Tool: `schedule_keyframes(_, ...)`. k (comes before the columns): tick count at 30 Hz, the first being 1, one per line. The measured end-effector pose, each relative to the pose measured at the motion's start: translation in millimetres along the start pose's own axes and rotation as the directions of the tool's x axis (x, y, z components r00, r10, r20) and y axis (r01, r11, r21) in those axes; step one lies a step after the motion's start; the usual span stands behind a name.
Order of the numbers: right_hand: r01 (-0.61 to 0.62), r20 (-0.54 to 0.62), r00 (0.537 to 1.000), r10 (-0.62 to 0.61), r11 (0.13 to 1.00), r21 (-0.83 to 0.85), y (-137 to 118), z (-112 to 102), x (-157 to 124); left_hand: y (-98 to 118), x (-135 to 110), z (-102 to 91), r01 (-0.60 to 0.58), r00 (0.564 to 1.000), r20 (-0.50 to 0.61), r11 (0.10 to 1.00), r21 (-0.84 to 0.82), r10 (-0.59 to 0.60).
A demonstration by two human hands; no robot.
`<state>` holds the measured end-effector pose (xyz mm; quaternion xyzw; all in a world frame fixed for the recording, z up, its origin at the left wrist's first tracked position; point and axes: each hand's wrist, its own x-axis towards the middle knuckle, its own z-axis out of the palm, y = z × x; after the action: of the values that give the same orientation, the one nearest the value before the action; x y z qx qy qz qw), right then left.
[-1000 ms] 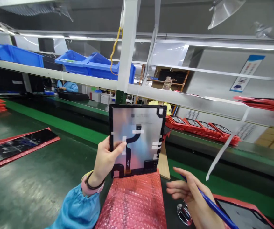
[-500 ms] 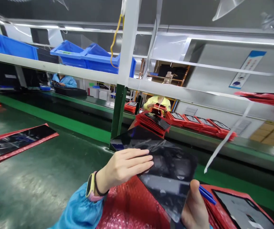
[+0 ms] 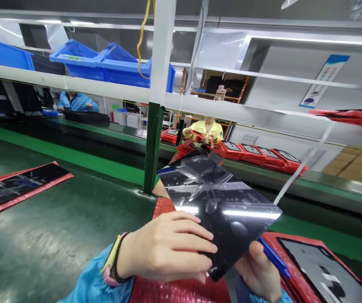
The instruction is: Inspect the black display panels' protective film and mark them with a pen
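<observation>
Tilting panel (image 3: pixel 218 198) glossy side up vs. back b4, we're prob. checking it; R hand (image 3: pixel 259 269) is holding edge + pen (image 3: pixel 275 259), L hand (image 3: pixel 165 248) lying across, grip unclear.

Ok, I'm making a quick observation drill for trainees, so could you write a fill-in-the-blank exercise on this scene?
1. The hand spread over the face of the dark panel is the ____ one.
2. The pen-like stick at the right hand is ____.
3. The bubble wrap below is ____.

Missing words: left; blue; red.
</observation>
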<state>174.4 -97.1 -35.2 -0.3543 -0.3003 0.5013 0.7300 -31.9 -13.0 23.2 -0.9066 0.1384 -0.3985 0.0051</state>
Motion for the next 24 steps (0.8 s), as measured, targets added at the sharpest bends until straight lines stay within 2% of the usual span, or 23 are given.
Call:
schedule_keyframes(2,-0.016,0.005,1.000,0.016,1.000,-0.016,0,0,-3,0,-2,2.1,0.041,0.999,0.002,0.997,-0.070,-0.041)
schedule_keyframes(3,-0.025,0.011,1.000,0.026,0.999,-0.027,-1,-1,-3,1,-4,4.0,0.091,0.995,-0.034,0.990,-0.108,-0.095)
schedule_keyframes(4,-0.035,0.016,0.999,0.035,0.999,-0.037,-1,-1,-4,1,-6,6.2,0.162,0.979,-0.099,0.976,-0.145,-0.177)
schedule_keyframes(5,-0.041,0.019,0.999,0.041,0.998,-0.041,-2,-2,-5,1,-7,8.2,0.252,0.941,-0.186,0.951,-0.180,-0.284)
schedule_keyframes(6,-0.041,0.021,0.999,0.041,0.999,-0.037,-4,-1,-6,1,-9,9.8,0.355,0.872,-0.276,0.910,-0.215,-0.405)
schedule_keyframes(8,-0.029,0.020,0.999,0.029,0.999,-0.014,-6,1,-8,-2,-13,10.1,0.547,0.665,-0.403,0.777,-0.311,-0.629)
schedule_keyframes(9,-0.022,0.016,1.000,0.022,1.000,-0.001,-7,2,-8,-4,-14,8.7,0.610,0.560,-0.419,0.698,-0.376,-0.715)
schedule_keyframes(10,-0.014,0.009,1.000,0.014,1.000,0.006,-8,3,-9,-8,-15,6.6,0.650,0.475,-0.394,0.616,-0.445,-0.787)
schedule_keyframes(11,-0.006,0.001,1.000,0.006,1.000,0.005,-9,4,-10,-12,-16,4.1,0.666,0.421,-0.336,0.539,-0.515,-0.842)
schedule_keyframes(12,0.000,-0.008,1.000,0.000,1.000,-0.005,-9,3,-10,-16,-17,1.9,0.667,0.390,-0.260,0.466,-0.581,-0.883)
schedule_keyframes(15,0.031,-0.001,1.000,-0.031,0.999,-0.038,-6,-3,-10,-26,-17,0.6,0.565,0.351,-0.053,0.256,-0.785,-0.935)
schedule_keyframes(16,0.040,0.009,0.999,-0.040,0.998,-0.043,-4,-6,-9,-28,-16,2.6,0.478,0.336,-0.002,0.173,-0.861,-0.942)
schedule_keyframes(18,0.053,0.016,0.998,-0.053,0.998,-0.035,0,-11,-7,-30,-13,9.1,0.218,0.289,0.032,0.033,-0.975,-0.957)
schedule_keyframes(19,0.051,0.018,0.999,-0.050,0.998,-0.026,2,-13,-5,-30,-10,12.8,0.071,0.241,0.015,0.003,-0.997,-0.970)
schedule_keyframes(21,0.046,0.046,0.998,-0.045,0.999,-0.011,5,-12,0,-28,-6,18.7,-0.163,0.090,-0.043,0.028,-0.986,-0.995)
schedule_keyframes(23,0.083,0.091,0.993,-0.080,0.996,-0.032,8,-5,5,-25,-2,21.4,-0.270,-0.073,-0.110,0.126,-0.955,-0.991)
schedule_keyframes(24,0.122,0.096,0.989,-0.115,0.991,-0.063,10,0,6,-24,-2,21.6,-0.281,-0.129,-0.148,0.179,-0.943,-0.981)
